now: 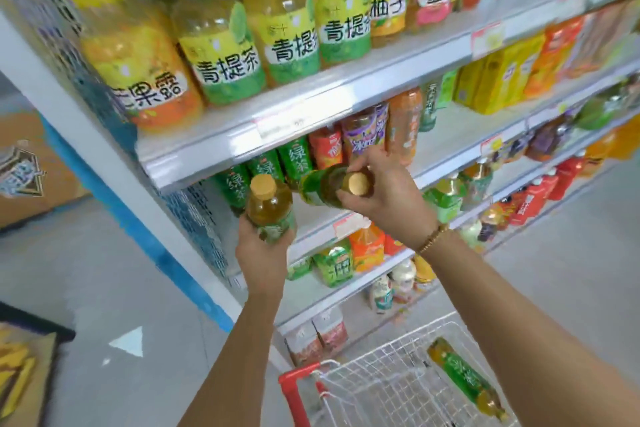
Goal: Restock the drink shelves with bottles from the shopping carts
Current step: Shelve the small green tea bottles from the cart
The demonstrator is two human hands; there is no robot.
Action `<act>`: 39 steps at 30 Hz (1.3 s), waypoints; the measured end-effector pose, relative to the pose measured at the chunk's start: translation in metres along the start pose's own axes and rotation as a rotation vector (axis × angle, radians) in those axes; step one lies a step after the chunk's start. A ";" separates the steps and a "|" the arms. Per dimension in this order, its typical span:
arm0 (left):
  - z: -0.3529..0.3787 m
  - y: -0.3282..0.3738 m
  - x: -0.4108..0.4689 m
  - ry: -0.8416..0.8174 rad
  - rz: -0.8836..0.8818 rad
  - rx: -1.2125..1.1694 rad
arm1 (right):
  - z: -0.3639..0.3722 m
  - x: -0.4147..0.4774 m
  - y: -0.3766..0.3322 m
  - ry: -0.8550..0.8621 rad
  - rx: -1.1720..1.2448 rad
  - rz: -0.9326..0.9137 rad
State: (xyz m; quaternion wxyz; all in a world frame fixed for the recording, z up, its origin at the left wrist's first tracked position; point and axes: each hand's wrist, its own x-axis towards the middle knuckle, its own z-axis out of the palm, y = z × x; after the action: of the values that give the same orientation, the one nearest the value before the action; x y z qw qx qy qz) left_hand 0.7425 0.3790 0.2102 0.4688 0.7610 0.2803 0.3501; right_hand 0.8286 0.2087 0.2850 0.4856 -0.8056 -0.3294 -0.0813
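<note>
Left hand (262,255): fingers curled round the base of an upright tea bottle (270,210), gold cap up.
Right hand (384,196): fingers pinching the neck of a second bottle (320,188), tipped on its side, base toward 9 o'clock, at the shelf (460,136) (beside the green-label row (294,159)).
Cart (381,388): at 5 o'clock, a third bottle (464,378) lying inside.

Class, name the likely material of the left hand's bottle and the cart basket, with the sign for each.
Bottle in the left hand: probably clear glossy plastic; the amber drink shows through. Cart basket: seemingly white-coated metal wire, a thin open grid.
</note>
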 end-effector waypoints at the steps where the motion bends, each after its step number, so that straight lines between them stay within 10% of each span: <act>1: 0.001 -0.001 0.002 0.018 -0.011 -0.012 | 0.006 0.010 0.000 -0.043 -0.024 -0.004; 20: -0.002 -0.024 0.060 -0.085 -0.048 0.198 | 0.119 0.085 0.014 0.110 0.398 0.175; 39: 0.004 -0.052 0.068 -0.163 -0.106 0.022 | 0.163 0.047 0.094 0.062 0.037 0.356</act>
State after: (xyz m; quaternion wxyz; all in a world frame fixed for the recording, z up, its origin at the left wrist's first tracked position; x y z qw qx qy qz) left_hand 0.7814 0.4495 0.1802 0.4994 0.7761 0.2851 0.2587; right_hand 0.8909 0.3372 0.1534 0.5170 -0.8393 -0.1679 -0.0131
